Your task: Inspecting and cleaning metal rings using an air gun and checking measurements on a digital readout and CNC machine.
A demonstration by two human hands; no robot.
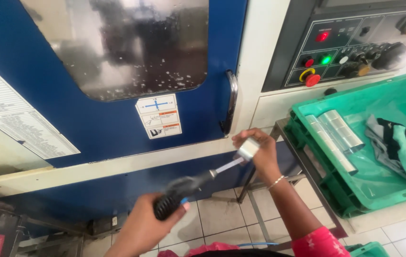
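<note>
Currently right hand [259, 151] is pinching metal cylinder [248, 148]; left hand [148, 223] is gripping air gun [184, 189]. Risk: air blast knocking cylinder loose from fingertips.

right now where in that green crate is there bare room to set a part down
The green plastic crate has bare floor in the middle, between the row of shiny metal cylinders on the left and the crumpled grey-green cloth on the right, and along the near edge. The left side and right side are crowded.
</note>
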